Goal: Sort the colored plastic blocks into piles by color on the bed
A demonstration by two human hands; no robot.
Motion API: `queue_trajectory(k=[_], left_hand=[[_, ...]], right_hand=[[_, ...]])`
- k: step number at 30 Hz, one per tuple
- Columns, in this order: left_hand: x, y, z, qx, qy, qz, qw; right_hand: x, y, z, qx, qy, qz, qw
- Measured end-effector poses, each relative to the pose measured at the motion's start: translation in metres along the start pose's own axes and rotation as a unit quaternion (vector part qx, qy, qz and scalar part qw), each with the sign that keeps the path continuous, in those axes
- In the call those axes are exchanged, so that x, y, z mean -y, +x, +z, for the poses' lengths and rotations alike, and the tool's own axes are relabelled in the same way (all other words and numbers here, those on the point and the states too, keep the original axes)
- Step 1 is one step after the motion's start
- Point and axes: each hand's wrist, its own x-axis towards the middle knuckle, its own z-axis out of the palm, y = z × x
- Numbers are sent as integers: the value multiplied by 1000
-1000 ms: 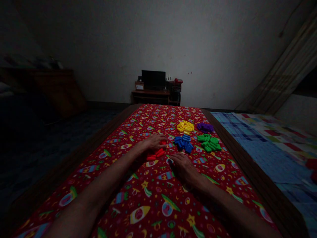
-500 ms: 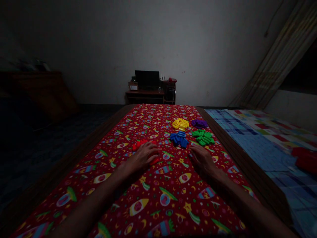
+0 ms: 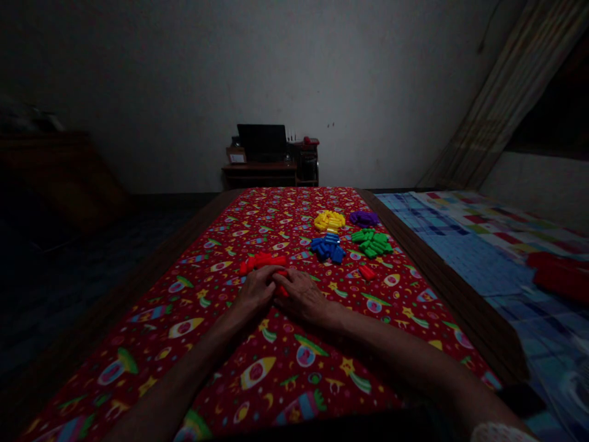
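A pile of small red plastic blocks [image 3: 264,261] lies on the cloth just beyond my left hand [image 3: 256,291]. Its fingers are curled and pressed together at the near side of the pile. My right hand [image 3: 302,296] meets it there, fingertips touching or nearly so. Between the two hands a red block [image 3: 282,290] shows, partly covered by the fingers of both. Apart from the pile, a small red piece [image 3: 367,272], perhaps two blocks side by side, rests farther right. The light is dim, so the exact grip is hard to make out.
Blue blocks [image 3: 328,248], green blocks [image 3: 372,243], yellow blocks [image 3: 329,221] and purple blocks [image 3: 364,218] lie in separate piles on the red patterned cloth [image 3: 257,374]. A desk with a monitor [image 3: 262,142] stands by the far wall. Bedding [image 3: 442,245] spreads at right.
My right hand has moved left from near the green and blue piles to join my left hand. A red piece now shows where it was. The view has shifted slightly.
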Motion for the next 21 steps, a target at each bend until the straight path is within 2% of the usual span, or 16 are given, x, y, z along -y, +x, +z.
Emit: queue_trajectory(k=[3,5,9,13,15,18,21], left_hand=[[-5,0,2,-13,-8,-13,1000],[-9,-3,4,-26,-9,-5,1000],[-15,-6,7,-47,-22,15,999],[-22,-3,16,-51,-62,-18,997],[-29,-2,23,-35,-86,-23,995],[-43,-2,35,-5,-109,-14,994],[-50,-5,40,24,-117,0,993]], right_hand=[[-5,-4,0,0,-6,1,1000],[-10,-12,-8,-1,-20,10,1000],[-34,-44,-43,2,-102,67,993],[-55,-72,-72,-20,-174,116,978],[-52,-72,-73,-47,-162,112,979],[-34,-58,-63,-76,-73,55,993],[-17,-46,-54,-37,-10,13,999]])
